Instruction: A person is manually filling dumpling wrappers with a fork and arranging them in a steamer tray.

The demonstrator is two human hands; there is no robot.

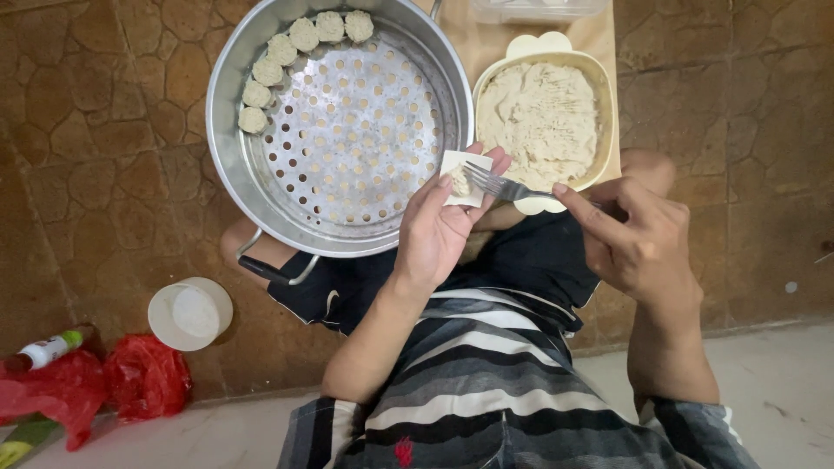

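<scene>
Resting wrapper (467, 176), small, square, white

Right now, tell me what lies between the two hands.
In the head view, a metal fork spans the gap: the right hand holds its handle, and its tines rest on the white wrapper in the left hand.

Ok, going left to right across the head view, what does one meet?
Red crumpled plastic bag → round white container of white powder → perforated metal steamer pot with a row of small dumplings → left hand holding a square white wrapper → cream tub of pale filling → right hand holding a metal fork.
</scene>
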